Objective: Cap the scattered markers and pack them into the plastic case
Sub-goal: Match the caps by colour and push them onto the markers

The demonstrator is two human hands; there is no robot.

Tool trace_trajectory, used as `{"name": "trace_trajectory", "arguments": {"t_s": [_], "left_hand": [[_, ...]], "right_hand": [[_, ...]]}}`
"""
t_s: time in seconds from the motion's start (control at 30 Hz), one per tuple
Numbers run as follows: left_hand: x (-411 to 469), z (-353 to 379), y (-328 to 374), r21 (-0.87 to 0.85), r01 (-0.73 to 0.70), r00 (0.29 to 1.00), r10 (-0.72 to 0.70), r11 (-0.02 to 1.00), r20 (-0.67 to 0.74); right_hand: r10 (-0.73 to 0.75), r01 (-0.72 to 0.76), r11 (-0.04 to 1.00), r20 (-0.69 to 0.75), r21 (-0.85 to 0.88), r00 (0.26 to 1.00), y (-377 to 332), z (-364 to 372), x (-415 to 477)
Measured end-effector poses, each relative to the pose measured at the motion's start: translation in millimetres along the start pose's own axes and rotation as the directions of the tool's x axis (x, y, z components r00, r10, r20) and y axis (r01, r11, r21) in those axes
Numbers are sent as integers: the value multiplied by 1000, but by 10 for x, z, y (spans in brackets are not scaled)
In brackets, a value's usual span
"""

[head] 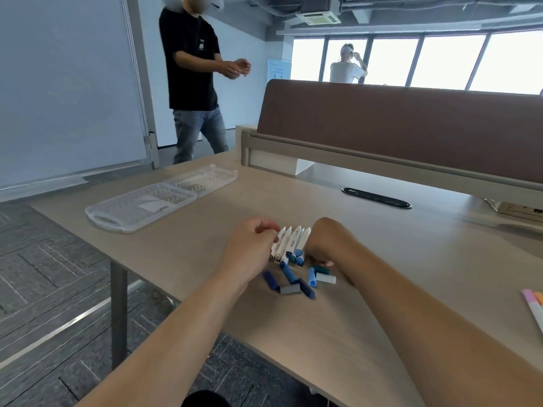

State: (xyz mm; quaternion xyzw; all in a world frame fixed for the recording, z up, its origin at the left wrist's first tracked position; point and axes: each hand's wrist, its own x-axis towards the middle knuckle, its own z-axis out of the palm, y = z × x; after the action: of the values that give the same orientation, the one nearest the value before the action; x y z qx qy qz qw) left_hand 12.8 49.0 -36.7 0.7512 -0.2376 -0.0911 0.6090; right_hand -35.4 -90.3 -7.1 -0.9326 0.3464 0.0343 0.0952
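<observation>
A pale wood table (pixel 411 236) carries an open clear case (pixel 141 207) at its far left and a bunch of white markers (pixel 289 242) near the middle. Loose blue, grey and white caps (pixel 289 289) lie just before them, a black slot (pixel 376 197) sits beyond, and pastel pens (pixel 533 306) lie at the right edge.

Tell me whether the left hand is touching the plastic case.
Apart. The head view shows the left hand by the markers, with bare table between it and the open plastic case.
</observation>
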Motion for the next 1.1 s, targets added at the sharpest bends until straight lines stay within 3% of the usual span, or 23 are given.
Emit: {"name": "trace_trajectory", "arguments": {"t_s": [0.23, 0.5, 0.63, 0.73, 0.87, 1.1], "left_hand": [[17, -31, -66, 25, 21, 1000, -21, 999, 7], [45, 37, -96, 29, 24, 999, -25, 999, 25], [-1, 24, -78, 181, -17, 997, 2, 983, 82], [-40, 13, -72, 316, -56, 993, 19, 947, 121], [-92, -2, -47, 476, -91, 985, 9, 875, 171], [-175, 12, 83, 602, -159, 958, -27, 782, 287]], "right_hand": [[1, 2, 974, -12, 226, 1000, -20, 12, 35], [113, -126, 971, 76, 204, 991, -101, -26, 84], [73, -72, 982, 5, 172, 997, -111, 6, 94], [82, -90, 976, 49, 196, 995, -86, -14, 119], [100, -146, 899, 132, 412, 986, 14, -82, 103], [-9, -41, 799, 81, 599, 997, 184, -177, -224]]}}
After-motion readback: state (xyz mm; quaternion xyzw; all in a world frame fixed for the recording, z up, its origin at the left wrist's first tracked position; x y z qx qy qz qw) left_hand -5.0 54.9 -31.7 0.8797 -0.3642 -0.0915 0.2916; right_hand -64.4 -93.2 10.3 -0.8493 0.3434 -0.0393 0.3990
